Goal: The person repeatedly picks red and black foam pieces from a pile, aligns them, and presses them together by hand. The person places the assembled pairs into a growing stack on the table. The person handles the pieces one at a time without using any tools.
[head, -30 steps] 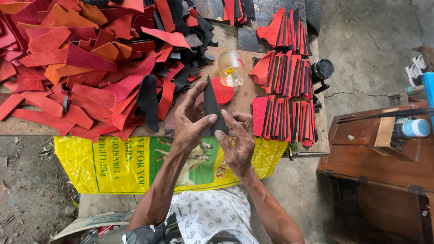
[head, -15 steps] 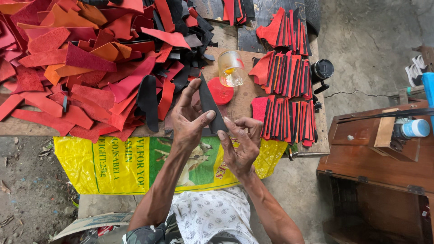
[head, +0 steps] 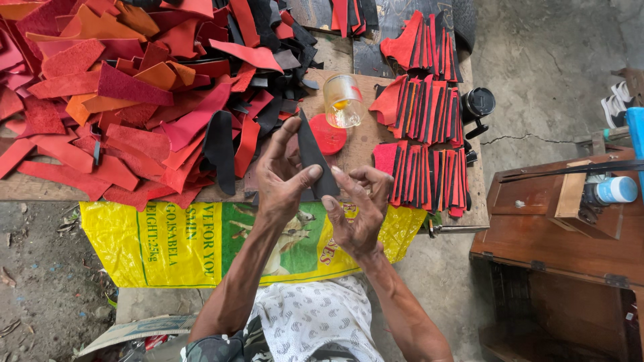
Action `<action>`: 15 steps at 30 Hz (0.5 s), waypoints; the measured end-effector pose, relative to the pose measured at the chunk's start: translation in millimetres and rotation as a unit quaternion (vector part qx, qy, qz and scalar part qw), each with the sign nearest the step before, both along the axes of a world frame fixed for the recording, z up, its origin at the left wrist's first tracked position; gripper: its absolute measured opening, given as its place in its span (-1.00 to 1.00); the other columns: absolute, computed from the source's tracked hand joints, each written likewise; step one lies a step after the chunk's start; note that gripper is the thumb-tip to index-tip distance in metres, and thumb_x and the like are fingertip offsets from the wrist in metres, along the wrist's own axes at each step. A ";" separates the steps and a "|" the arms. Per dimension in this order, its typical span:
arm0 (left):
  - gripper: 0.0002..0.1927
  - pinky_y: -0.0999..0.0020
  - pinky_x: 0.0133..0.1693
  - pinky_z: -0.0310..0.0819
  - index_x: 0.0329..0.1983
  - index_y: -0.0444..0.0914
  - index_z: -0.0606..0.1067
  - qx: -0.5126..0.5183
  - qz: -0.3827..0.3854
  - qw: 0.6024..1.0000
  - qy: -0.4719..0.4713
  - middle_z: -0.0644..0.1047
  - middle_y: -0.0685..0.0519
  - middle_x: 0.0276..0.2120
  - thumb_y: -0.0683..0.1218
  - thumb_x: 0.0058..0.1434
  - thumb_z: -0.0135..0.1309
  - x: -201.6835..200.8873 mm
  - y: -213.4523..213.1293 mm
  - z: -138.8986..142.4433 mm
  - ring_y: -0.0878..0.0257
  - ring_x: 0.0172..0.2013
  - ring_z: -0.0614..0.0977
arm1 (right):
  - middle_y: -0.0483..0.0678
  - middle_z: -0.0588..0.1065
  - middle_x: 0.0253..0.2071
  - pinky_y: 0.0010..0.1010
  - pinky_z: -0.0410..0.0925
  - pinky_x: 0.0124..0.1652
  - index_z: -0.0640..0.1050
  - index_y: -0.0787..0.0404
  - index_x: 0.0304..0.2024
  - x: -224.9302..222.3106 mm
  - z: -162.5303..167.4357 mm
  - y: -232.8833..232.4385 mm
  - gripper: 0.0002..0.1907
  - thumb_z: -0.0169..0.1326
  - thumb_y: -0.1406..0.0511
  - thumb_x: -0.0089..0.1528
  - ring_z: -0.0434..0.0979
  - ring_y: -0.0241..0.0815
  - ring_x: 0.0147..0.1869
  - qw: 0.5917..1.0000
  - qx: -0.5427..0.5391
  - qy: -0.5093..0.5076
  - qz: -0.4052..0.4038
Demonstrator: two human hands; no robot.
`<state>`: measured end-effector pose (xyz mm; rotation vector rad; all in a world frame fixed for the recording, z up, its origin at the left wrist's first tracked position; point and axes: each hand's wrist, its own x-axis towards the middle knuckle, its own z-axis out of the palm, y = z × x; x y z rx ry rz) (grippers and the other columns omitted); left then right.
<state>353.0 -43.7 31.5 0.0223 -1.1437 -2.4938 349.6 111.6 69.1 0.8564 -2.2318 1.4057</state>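
Observation:
A black pointed leather piece stands upright between both hands, tip away from me. My left hand grips its left edge with thumb and fingers. My right hand pinches its lower right corner. Just beyond the hands lie a round red lid and a clear plastic jar with some yellow liquid, on a wooden board.
A large heap of red, orange and black leather scraps covers the left. Stacked red-and-black cut pieces lie on the right. A yellow printed sack hangs below the board. A wooden box with a bottle stands at right.
The black piece has turned more upright and shifted slightly toward me; my right hand slid down to its lower corner.

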 end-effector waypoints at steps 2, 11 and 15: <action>-0.06 0.22 0.20 0.56 0.49 -0.43 0.18 -0.005 -0.020 1.000 -0.006 0.35 -0.16 0.36 -0.19 0.10 0.39 1.2 2.7 0.5 0.08 0.20 0.55 | -0.01 0.32 0.05 -0.30 0.28 0.14 0.55 0.21 0.22 -2.8 3.7 0.7 -0.49 0.21 0.11 0.30 0.30 -0.13 0.13 0.999 0.026 -0.023 0.016; -0.08 0.22 0.16 0.58 0.46 -0.43 0.18 0.013 0.000 1.000 0.002 0.30 -0.11 0.38 -0.22 0.08 0.38 -4.2 3.7 -2.7 0.09 0.22 0.53 | -0.02 0.41 -0.08 -0.24 0.23 0.11 0.58 0.22 0.16 -4.1 2.3 1.2 -0.57 0.28 0.24 0.26 0.35 -0.11 0.05 0.999 0.035 0.027 -0.003; -0.08 0.25 0.11 0.60 0.48 -0.42 0.17 0.016 0.021 1.000 -0.001 0.33 -0.14 0.37 -0.27 0.11 0.36 -5.4 4.0 -4.0 0.12 0.16 0.55 | -0.03 0.41 -0.12 -0.30 0.27 0.04 0.60 0.22 0.11 2.2 -4.7 0.2 -0.61 0.32 0.31 0.24 0.36 -0.10 0.03 0.998 0.012 0.047 -0.027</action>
